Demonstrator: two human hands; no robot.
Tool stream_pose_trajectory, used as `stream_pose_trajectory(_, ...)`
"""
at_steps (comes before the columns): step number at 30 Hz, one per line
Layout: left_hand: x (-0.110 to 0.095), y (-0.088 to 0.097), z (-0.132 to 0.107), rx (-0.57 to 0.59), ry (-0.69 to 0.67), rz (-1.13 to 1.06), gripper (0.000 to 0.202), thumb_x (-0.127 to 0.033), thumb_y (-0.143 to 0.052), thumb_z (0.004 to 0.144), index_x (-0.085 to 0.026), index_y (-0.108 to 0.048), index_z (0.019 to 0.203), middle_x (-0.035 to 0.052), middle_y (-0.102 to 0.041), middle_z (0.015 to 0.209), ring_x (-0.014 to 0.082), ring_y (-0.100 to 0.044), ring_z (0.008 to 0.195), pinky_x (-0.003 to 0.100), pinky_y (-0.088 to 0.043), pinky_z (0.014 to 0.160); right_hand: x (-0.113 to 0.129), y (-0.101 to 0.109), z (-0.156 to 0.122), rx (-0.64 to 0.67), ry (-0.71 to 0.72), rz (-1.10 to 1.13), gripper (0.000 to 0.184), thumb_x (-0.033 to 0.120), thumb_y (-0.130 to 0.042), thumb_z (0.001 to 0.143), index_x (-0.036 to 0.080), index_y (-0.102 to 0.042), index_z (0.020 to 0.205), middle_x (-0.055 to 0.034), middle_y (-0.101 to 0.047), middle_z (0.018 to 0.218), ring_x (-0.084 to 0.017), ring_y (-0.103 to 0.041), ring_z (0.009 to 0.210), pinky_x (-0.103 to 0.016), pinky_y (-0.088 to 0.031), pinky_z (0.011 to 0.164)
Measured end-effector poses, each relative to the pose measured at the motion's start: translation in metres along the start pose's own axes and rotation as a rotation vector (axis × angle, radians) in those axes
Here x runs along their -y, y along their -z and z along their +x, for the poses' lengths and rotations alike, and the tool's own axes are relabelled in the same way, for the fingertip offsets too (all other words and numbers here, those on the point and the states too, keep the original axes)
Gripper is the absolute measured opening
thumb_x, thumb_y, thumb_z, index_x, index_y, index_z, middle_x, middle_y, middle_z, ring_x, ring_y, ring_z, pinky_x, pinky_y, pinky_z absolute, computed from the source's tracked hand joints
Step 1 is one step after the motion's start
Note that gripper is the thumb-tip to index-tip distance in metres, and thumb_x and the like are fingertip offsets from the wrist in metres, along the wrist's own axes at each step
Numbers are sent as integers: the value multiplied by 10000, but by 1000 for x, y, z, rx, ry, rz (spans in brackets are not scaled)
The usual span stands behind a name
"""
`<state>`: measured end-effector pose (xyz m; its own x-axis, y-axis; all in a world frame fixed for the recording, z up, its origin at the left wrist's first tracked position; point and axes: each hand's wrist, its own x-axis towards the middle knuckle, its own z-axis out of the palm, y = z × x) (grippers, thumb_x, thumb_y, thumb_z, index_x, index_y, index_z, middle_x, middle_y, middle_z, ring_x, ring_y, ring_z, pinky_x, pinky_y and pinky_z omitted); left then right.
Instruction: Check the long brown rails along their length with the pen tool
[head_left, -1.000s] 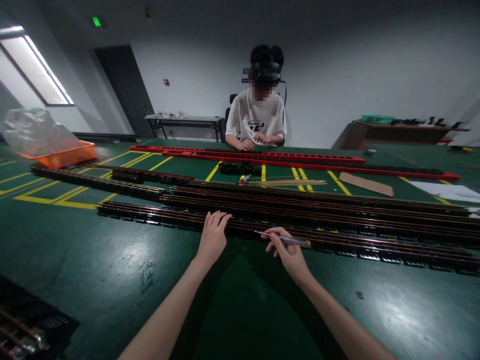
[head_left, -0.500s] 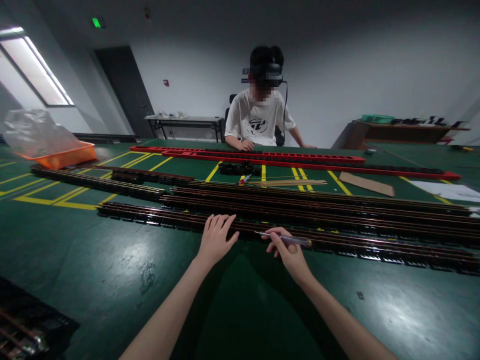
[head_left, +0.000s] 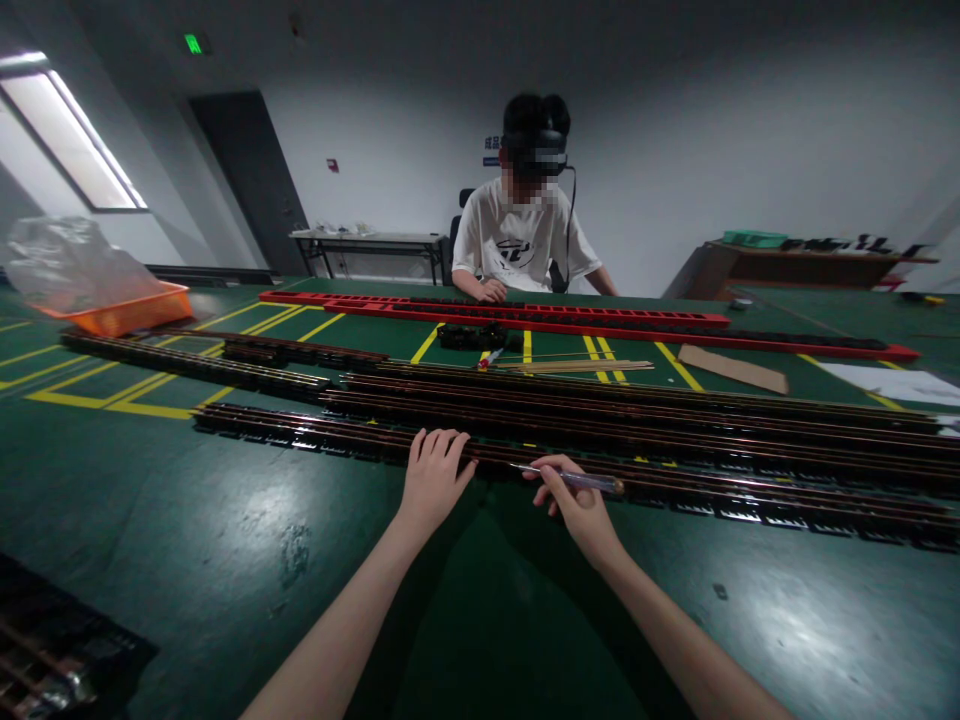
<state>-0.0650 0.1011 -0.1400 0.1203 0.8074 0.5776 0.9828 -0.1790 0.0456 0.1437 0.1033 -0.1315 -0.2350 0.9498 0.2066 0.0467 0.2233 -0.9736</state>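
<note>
My left hand (head_left: 433, 475) rests with fingers spread flat on the nearest long dark rail strip (head_left: 720, 497), which runs left to right across the green table. Just right of it, my right hand (head_left: 574, 503) is closed on a thin clear-handled screwdriver (head_left: 577, 479), held level with its metal tip pointing left over the same strip. Two more such dark strips (head_left: 600, 415) lie side by side right behind it.
A person in a white shirt (head_left: 519, 240) sits across the table behind long red strips (head_left: 525, 315). An orange tray (head_left: 124, 308) with a plastic bag stands far left. Wooden sticks (head_left: 577, 366), a cardboard piece (head_left: 731, 368), paper (head_left: 892, 382), and a dark tray (head_left: 52, 650) at my near left.
My left hand's fingers spread a little, then settled on the strip. The person opposite moved an arm out to the side. My right hand stayed put.
</note>
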Motion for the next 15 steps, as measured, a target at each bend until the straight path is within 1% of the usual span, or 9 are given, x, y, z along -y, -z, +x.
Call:
stream_pose_trajectory(3, 0, -1, 0, -10, 14, -2, 259, -266, -477, 856, -187, -581, 1080, 77, -634, 1083, 243, -536, 1064, 477, -284, 1047, 3, -2, -1, 1, 10, -16, 317, 491, -511, 837, 192, -589, 906, -75, -694, 876, -125, -586, 564, -212, -402, 435)
stream_pose_trajectory(8, 1, -2, -1, -20, 3, 19, 289, -206, -457, 852, -163, -567, 1115, 81, -627, 1111, 250, -514, 1110, 483, -258, 1071, 6, -2, -1, -11, 26, -38, 330, 502, -504, 833, 190, -590, 896, -81, -698, 866, -134, -589, 558, -221, -408, 432)
stream_pose_trajectory(15, -1, 0, -1, -26, -1, 40, 332, -136, -401, 850, -171, -565, 1137, 79, -623, 1111, 241, -514, 1122, 478, -261, 1081, 7, -2, -2, -28, 19, -40, 355, 524, -501, 828, 187, -592, 894, -84, -697, 860, -137, -585, 556, -227, -411, 436)
